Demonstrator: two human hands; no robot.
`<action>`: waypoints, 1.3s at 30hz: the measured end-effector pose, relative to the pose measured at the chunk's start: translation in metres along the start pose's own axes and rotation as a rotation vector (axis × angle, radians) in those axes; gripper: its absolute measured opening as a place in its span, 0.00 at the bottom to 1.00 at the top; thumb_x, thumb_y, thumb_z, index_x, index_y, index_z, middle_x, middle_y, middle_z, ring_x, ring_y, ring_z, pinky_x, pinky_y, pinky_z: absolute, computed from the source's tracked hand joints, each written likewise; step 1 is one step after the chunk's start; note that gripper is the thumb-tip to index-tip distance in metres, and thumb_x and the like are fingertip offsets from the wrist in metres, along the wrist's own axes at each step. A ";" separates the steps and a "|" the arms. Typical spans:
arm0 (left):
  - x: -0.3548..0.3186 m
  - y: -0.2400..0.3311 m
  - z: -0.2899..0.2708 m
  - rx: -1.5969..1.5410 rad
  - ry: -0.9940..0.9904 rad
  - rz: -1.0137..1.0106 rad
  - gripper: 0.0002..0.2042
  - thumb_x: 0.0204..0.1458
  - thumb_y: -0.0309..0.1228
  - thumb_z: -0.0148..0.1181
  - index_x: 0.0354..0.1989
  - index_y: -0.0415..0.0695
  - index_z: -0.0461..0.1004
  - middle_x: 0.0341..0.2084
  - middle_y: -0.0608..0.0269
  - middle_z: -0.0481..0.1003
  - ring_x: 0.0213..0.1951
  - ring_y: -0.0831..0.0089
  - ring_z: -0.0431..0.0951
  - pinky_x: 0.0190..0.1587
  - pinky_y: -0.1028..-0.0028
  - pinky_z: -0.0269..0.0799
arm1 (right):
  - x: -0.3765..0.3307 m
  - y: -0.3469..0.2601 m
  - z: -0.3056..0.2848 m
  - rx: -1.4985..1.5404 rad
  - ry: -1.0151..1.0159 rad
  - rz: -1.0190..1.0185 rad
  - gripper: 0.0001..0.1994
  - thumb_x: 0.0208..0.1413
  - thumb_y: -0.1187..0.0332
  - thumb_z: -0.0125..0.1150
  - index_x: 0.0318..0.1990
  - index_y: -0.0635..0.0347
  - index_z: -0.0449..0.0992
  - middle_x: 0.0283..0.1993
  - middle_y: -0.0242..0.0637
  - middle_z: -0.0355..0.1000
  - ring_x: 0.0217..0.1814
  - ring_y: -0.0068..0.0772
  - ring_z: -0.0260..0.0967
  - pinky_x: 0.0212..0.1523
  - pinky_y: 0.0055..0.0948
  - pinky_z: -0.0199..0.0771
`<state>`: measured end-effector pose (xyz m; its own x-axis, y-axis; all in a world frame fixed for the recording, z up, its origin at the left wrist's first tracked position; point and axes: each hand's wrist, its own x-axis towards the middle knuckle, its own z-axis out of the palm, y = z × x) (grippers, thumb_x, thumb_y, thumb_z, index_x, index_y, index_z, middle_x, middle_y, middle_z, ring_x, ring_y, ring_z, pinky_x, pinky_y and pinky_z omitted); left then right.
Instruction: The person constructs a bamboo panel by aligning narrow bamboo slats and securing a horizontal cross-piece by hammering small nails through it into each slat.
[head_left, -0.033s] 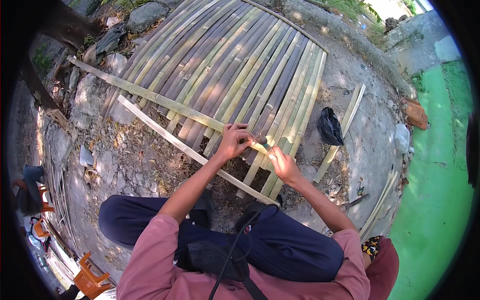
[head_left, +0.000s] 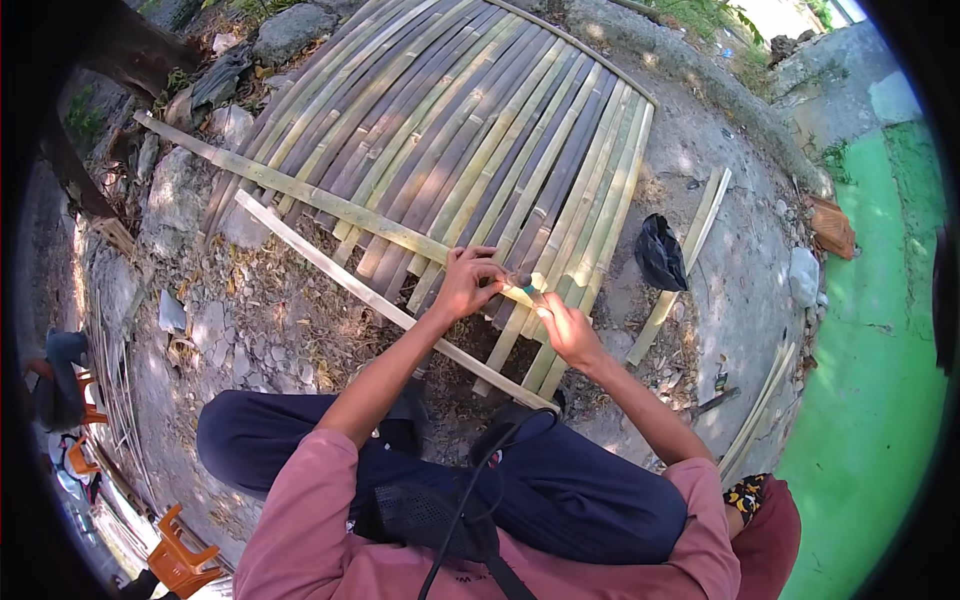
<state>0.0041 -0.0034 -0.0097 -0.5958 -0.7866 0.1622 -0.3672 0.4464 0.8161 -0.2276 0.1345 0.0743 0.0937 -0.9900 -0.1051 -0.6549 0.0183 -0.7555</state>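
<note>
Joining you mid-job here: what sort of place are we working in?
Outdoors, probably a yard serving as an informal work area. It shows in the bare, stony ground, the dark tree trunk at the upper left, and the long bamboo slats laid side by side in dappled sunlight.

Outdoor yard: stony ground (head_left: 215, 345) shows mid-left, tree trunk (head_left: 135, 55) and rock (head_left: 295, 33) sit upper left, green painted surface (head_left: 860, 340) runs down right side, orange chair (head_left: 180, 560) lower left.
</note>
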 end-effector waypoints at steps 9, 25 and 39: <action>0.000 0.005 -0.003 -0.024 0.012 -0.006 0.06 0.50 0.38 0.79 0.34 0.54 0.90 0.42 0.79 0.89 0.64 0.65 0.77 0.69 0.57 0.54 | 0.003 -0.006 0.001 -0.091 -0.034 0.102 0.12 0.77 0.65 0.54 0.59 0.62 0.69 0.32 0.58 0.77 0.36 0.72 0.77 0.35 0.59 0.73; 0.002 0.006 -0.001 -0.014 0.003 -0.029 0.06 0.51 0.39 0.78 0.32 0.54 0.89 0.44 0.79 0.89 0.65 0.65 0.77 0.70 0.55 0.54 | -0.002 -0.008 0.011 0.036 0.202 -0.044 0.11 0.76 0.65 0.54 0.57 0.63 0.69 0.33 0.59 0.77 0.37 0.72 0.78 0.34 0.58 0.74; -0.003 0.005 -0.002 0.022 -0.001 -0.029 0.04 0.53 0.38 0.77 0.34 0.56 0.89 0.41 0.79 0.89 0.66 0.67 0.77 0.69 0.56 0.53 | 0.006 -0.017 0.001 -0.011 0.061 0.043 0.11 0.76 0.65 0.55 0.53 0.65 0.67 0.32 0.62 0.76 0.37 0.74 0.76 0.36 0.61 0.71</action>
<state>0.0052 -0.0001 -0.0053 -0.5855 -0.7989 0.1375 -0.4005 0.4325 0.8078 -0.2155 0.1286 0.0860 0.0191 -0.9950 -0.0976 -0.6658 0.0602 -0.7437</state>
